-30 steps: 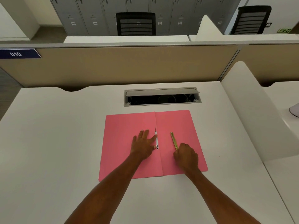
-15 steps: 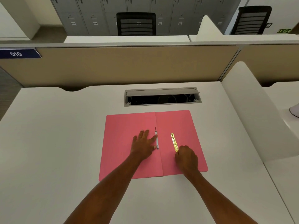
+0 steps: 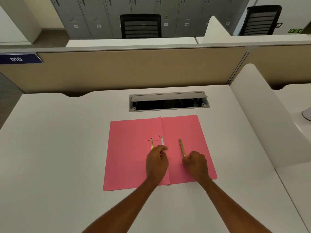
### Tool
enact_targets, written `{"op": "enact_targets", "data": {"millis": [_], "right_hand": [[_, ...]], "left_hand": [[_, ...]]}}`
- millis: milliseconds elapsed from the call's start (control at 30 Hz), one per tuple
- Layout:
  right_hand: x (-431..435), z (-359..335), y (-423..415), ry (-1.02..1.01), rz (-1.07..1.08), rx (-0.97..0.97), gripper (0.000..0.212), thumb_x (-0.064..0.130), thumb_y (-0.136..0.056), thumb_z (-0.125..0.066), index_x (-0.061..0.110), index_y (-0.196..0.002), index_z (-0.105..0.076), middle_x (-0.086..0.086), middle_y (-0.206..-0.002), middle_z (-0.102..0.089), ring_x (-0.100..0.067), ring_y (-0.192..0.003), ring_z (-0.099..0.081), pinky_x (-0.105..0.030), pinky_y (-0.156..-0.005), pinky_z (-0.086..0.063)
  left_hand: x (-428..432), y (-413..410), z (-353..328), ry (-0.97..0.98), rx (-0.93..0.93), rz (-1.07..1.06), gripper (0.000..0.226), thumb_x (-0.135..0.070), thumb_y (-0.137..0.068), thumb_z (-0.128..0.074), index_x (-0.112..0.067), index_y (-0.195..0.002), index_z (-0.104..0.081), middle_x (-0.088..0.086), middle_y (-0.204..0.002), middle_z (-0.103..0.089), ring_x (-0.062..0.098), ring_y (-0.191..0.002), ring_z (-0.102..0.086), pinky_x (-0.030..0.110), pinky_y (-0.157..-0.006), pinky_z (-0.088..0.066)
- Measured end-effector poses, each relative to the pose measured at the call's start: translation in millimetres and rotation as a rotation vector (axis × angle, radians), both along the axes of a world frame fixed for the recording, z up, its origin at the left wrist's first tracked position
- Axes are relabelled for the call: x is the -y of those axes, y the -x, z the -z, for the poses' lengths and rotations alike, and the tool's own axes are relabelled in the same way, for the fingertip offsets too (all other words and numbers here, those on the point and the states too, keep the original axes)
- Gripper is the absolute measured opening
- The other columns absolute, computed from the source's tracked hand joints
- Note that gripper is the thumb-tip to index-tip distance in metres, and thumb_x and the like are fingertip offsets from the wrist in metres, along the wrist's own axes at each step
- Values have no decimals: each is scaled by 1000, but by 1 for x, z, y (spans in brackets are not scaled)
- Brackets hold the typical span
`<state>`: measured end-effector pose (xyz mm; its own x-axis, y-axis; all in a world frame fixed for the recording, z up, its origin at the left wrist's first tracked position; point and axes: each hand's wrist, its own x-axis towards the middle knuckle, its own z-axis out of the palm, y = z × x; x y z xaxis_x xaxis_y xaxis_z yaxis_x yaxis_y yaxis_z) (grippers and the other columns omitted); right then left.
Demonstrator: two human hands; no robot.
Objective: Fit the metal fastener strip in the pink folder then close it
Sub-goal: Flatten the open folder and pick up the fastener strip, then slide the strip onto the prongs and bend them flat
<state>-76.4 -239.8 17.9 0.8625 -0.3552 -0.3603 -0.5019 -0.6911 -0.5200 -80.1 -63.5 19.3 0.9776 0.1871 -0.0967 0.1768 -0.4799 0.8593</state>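
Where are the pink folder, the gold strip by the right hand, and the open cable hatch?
pink folder [image 3: 131,157]: head view, bare left flap.
gold strip [image 3: 181,147]: head view, middle of its visible length.
cable hatch [image 3: 168,105]: head view, dark opening.

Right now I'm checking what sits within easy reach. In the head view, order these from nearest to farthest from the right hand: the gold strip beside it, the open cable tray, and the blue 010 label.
1. Gold strip: at the right hand, on the folder's right half.
2. Cable tray: beyond the folder, at the desk's far edge.
3. Blue 010 label: far left, on the partition.
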Motion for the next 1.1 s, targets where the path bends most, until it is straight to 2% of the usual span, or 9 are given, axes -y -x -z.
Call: {"op": "enact_targets", "data": {"millis": [67,133,267,400,533,700,867,1000,1100], "right_hand": [[3,2,0,-51,34,7,16,21,-85,-76,7,-77,-71,-7,-73,-73,-26,-71,-70,-40,-67,-58],[4,3,1,-101,67,25,21,19,-84,-79,11,-68,-67,-4,-65,-70,-21,-63,-66,-40,-67,-58],[6,4,7,-182,45,42,20,19,-88,-80,13,-71,-70,-3,-69,-73,-22,-65,-68,-37,-65,-58],[10,-2,11,-228,5,45,12,22,-89,-80,11,-87,-75,-3,-79,-77,-23,-72,-73,-26,-62,-56],[8,-14,12,-464,93,63,11,13,-89,-81,17,-98,-76,-5,-85,-81,-25,-76,-79,-26,-62,-63],[-11,-26,9,-660,53,58,14,6,-90,-80,17,-98,-82,-6,-85,-83,-17,-71,-76,-28,-64,-63],[-34,-29,6,-798,69,38,13,6,-86,-85,13,-97,-82,-12,-84,-82,-16,-67,-71,-27,-60,-61],[-50,-28,2,-824,74,9,10,3,-89,-81,10,-94,-80,-12,-86,-83,-20,-72,-73,-40,-74,-64],[-58,-24,-3,-812,85,28,11,-2,-89,-78,7,-95,-79,-22,-94,-81,-26,-79,-74,-45,-81,-64]], "left_hand": [[26,1,-7,266,-244,7,36,-1,-96,-51,-25,-99,-77,7,-96,-81,22,-71,-76,44,-70,-68],[45,-4,-12,415,-472,13,29,-3,-95,-53,-16,-94,-79,18,-95,-81,29,-73,-80,48,-71,-70],[58,-15,-3,548,-650,-16,15,-7,-98,-68,2,-99,-79,23,-97,-80,27,-75,-77,41,-75,-70],[55,-14,7,528,-620,-65,11,-1,-96,-69,-2,-95,-79,22,-89,-80,20,-57,-72,30,-58,-66],[46,-9,6,591,-582,-69,9,-6,-99,-73,-7,-94,-79,15,-82,-81,18,-57,-72,27,-59,-66],[18,-2,1,690,-558,-73,15,-11,-100,-75,1,-107,-80,23,-101,-83,21,-68,-76,26,-63,-67],[-14,8,-2,684,-504,-120,16,-16,-94,-83,-1,-100,-82,24,-93,-83,26,-76,-79,28,-69,-68],[-33,14,-1,672,-474,-199,24,-24,-97,-80,0,-100,-79,19,-88,-83,27,-75,-77,34,-71,-69],[-40,7,-4,704,-480,-315,16,-14,-106,-64,-2,-108,-74,16,-84,-78,26,-70,-73,32,-62,-65]]}}
